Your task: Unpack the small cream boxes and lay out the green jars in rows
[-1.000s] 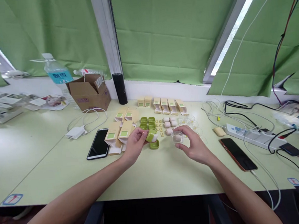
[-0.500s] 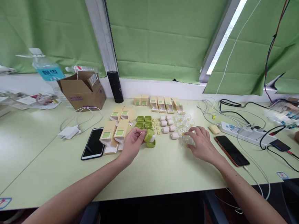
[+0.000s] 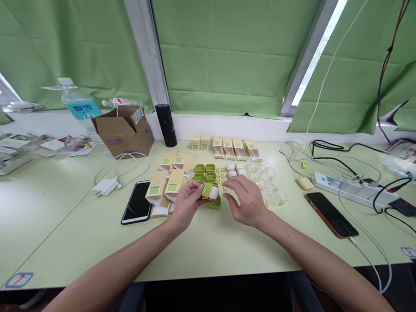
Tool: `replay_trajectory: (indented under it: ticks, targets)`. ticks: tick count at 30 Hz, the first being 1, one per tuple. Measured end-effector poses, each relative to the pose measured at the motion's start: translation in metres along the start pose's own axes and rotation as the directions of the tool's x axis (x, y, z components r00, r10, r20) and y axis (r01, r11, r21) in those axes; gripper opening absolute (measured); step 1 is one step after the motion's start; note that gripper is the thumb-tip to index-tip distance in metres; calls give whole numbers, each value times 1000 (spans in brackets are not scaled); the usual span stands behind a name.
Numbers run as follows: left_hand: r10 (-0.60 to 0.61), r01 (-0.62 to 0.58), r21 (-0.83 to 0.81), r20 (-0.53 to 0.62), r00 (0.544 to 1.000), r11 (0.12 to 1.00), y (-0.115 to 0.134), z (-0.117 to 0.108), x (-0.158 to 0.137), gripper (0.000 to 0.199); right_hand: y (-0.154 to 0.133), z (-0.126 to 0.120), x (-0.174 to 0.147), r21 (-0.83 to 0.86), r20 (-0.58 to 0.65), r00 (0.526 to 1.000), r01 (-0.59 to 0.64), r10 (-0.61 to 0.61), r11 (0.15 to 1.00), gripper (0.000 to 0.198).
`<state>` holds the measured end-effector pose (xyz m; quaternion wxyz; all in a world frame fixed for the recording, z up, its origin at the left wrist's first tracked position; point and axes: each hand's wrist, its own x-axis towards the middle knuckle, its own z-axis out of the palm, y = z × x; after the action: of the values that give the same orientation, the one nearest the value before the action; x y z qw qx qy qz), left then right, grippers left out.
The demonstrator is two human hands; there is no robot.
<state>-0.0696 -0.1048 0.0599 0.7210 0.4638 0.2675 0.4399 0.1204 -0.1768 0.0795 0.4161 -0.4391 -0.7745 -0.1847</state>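
Note:
My left hand is closed around a small green case, held tilted over the table. A whitish rounded block sits in the case's right end. Just to the right hovers my right hand, thumb and forefinger apart, with nothing visible between them. Below the held case stands a green tray-like case, and several more green cases line up behind. Small yellow pieces lie beside these. Pale pink blocks are partly hidden by my right hand. Several clear plastic covers lie to its right.
Open paper cartons stand left of the cases, more cartons behind. A phone lies at left, another phone at right, near a power strip with cables. A cardboard box and black bottle stand at the back.
My right hand has moved left from the clear covers to beside the held case. The case has turned, showing more of the whitish block. The whole view has shifted slightly.

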Motion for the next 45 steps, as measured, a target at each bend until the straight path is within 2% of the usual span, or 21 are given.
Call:
replay_trajectory:
  ticks: [2,5,11,16,18,20,23,25,29,34,38,41,45]
  targets:
    - [-17,17,-24,-11,1000,1000,0,-2,1,47,-3,18,-3,2,-33,998,59,-59,998,32]
    - [-51,50,-20,-34,998,999,0,-2,2,47,-5,31,-10,12,-65,995,76,-75,997,41]
    - [-102,103,33,-16,995,994,-3,3,0,48,-3,34,-20,-22,-84,982,169,-170,985,42]
    - [-112,109,114,23,993,987,-6,2,-1,48,-1,33,-21,-20,-96,977,192,-193,981,40]
    - [-57,51,169,34,998,984,-7,2,-1,46,-1,32,-22,-12,-95,976,195,-195,981,42]
    - [73,-83,248,49,996,965,-7,2,-4,43,0,31,-23,-6,-99,978,183,-183,983,44]
    - [277,-318,371,161,947,873,-7,2,-9,39,1,32,-26,-4,-102,986,135,-135,991,45]
    - [311,-399,441,260,914,804,-7,2,-12,40,2,32,-27,-2,-100,989,106,-106,994,45]
    - [269,-403,581,306,913,707,-10,2,-15,46,1,32,-27,-14,-102,989,108,-109,994,49]
    - [257,-367,624,263,930,690,-15,0,-14,51,-3,30,-24,-54,-68,988,137,-140,989,58]
    - [265,-374,646,265,927,665,-15,-1,-14,50,-3,30,-24,-32,-55,989,138,-140,990,58]
    - [290,-411,646,291,912,643,-13,-1,-15,44,-2,31,-25,-41,-54,988,142,-144,989,58]
    - [343,-478,695,337,877,537,-9,-2,-15,38,-2,32,-26,-43,-45,989,138,-139,990,56]
